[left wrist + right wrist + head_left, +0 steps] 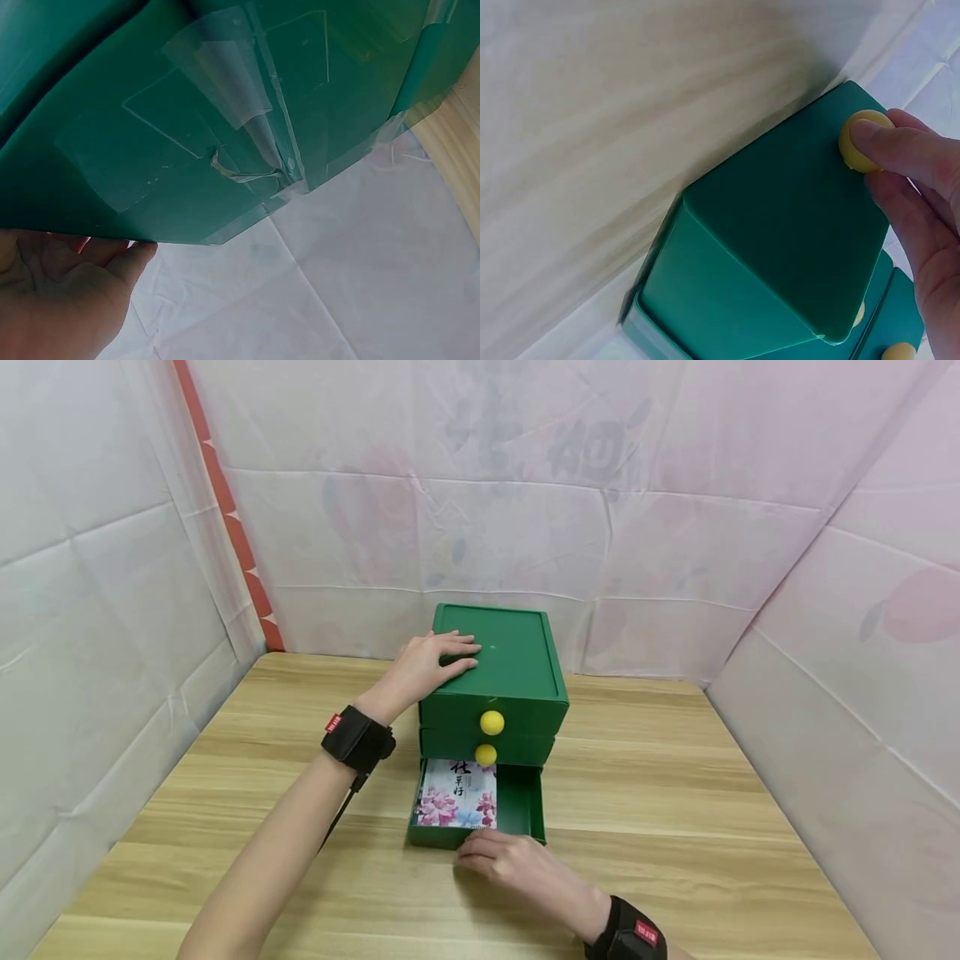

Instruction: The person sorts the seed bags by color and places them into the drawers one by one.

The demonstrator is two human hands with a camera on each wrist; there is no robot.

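Left hand (427,668) flat atop green drawer chest (517,672); right hand (510,864) pinches bottom drawer's yellow knob (862,140); inside, floral card (457,793) bearing Chinese characters.

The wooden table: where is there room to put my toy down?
The wooden table lies bare right of the green drawer box, up to the white sheet wall. It is crowded in front, where the right hand pinches the open bottom drawer's knob.

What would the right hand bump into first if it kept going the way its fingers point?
Probably the open bottom drawer: the right hand already pinches its yellow knob. Further on stands the green cabinet.
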